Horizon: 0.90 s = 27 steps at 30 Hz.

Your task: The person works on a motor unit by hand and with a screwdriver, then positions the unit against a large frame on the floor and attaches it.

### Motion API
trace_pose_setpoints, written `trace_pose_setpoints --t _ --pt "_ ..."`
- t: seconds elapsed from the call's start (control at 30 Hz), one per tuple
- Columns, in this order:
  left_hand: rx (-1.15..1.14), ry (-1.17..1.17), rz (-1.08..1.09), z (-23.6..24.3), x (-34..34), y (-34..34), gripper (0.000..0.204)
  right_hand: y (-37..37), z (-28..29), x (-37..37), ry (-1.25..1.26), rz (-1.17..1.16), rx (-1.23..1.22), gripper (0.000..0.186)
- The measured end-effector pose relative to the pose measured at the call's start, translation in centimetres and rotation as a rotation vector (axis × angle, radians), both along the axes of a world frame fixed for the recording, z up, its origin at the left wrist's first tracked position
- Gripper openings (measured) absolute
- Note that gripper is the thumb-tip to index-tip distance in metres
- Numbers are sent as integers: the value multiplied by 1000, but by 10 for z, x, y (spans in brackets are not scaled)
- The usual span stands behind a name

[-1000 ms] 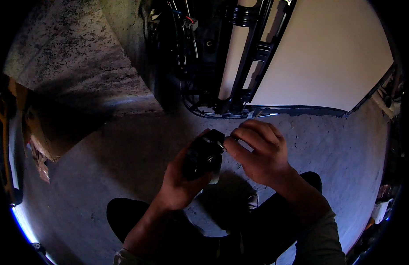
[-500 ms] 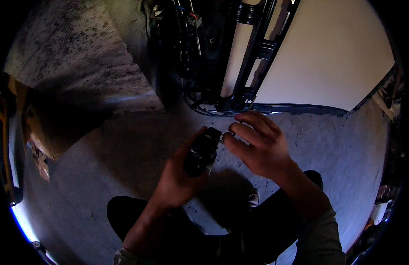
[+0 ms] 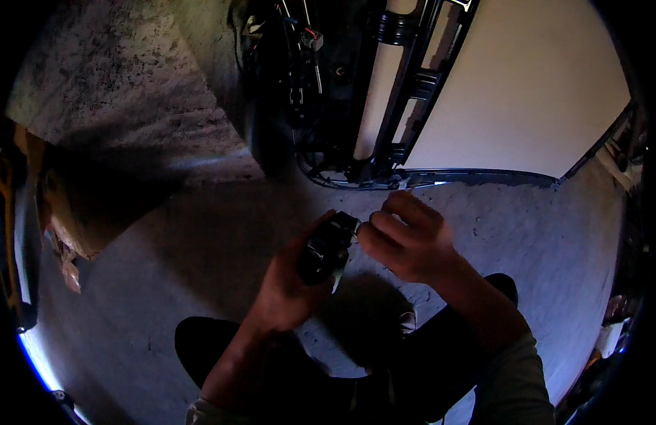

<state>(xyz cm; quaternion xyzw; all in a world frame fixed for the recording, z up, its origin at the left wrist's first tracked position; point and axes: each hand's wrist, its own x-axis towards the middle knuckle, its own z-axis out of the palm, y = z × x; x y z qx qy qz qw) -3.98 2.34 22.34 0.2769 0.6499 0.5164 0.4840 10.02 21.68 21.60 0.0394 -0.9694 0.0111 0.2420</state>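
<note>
Left hand [image 3: 289, 294] grips a blocky black component [image 3: 325, 249]; right hand [image 3: 415, 244], grip unclear, apparently adjusts its far end, calling for steadiness.

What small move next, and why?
Probably a slight fingertip adjustment by the right hand at the upper right edge of the black part: its fingertips are bunched there, while the left hand holds the part from the other side. What they pinch, if anything, is unclear.
</note>
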Motion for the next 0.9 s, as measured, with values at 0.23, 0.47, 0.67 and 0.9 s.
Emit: trace_pose_setpoints --t 0.23,0.47,0.67,0.9 --pt "92 -34 -75 -1 -8 -8 72 8 -15 -1 197 128 15 20" --pt "-6 -99 -110 4 -7 -16 54 7 -20 -5 351 193 1 22" --pt "-41 -182 -96 9 -11 -12 46 6 -16 -5 302 175 53 16" --pt "-124 -138 -131 17 -15 -15 41 3 -22 -5 161 192 -47 15"
